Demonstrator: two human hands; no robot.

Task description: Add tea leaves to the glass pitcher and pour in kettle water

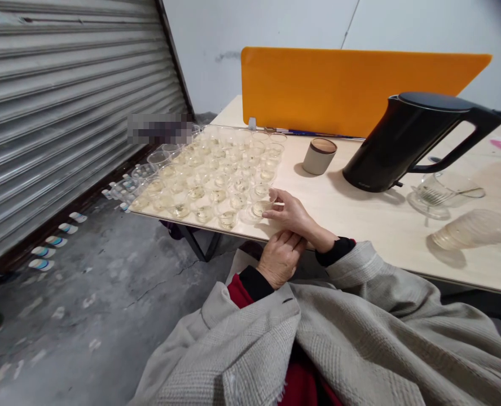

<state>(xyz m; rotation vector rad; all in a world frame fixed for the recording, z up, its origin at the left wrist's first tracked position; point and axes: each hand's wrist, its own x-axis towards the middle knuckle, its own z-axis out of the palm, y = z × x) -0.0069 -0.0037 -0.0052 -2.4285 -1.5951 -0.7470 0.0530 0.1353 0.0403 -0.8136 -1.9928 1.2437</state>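
Observation:
My right hand (293,215) has its thumb and fingers round the side of a clear plastic cup (260,208) with pale liquid in it. That cup stands at the near right corner of several rows of similar cups (219,194), many with pale yellow liquid and dark bits at the bottom. Close under the right wrist, at the table's front edge, my left hand (281,258) is closed with its fingers curled. Whatever those fingers may hold is hidden.
A black kettle (407,141) and a grey jar with a wooden lid (319,156) stand on the table (360,225). Farther right are a glass bowl with leaves (434,194) and stacked clear cups (473,228). An orange divider (352,90) runs behind.

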